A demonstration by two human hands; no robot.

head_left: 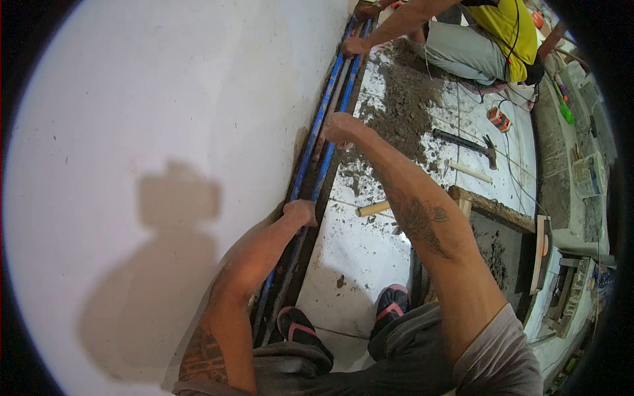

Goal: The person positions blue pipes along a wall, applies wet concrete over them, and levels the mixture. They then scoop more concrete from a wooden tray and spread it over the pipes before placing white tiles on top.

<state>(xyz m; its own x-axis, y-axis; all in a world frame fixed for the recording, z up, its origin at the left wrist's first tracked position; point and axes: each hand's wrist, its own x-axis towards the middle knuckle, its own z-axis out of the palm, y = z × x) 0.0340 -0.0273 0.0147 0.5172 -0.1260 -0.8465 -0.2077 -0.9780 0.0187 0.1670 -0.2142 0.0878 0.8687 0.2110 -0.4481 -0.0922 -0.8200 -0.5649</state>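
Two long blue pipes lie side by side in a narrow trench along the foot of the white wall, with a greyish pipe between them in the upper part. My left hand is closed at the lower stretch of the blue pipes; its fingertips are hidden. Farther up, my right hand is closed over the right blue pipe, its fingers curled down into the trench. Beyond it, a co-worker's hands are on the far end of the pipes.
A co-worker in a yellow shirt kneels at the top right. Loose dirt covers part of the white tiles. A hammer, a pale tube, a yellow tube and a wooden frame lie to the right.
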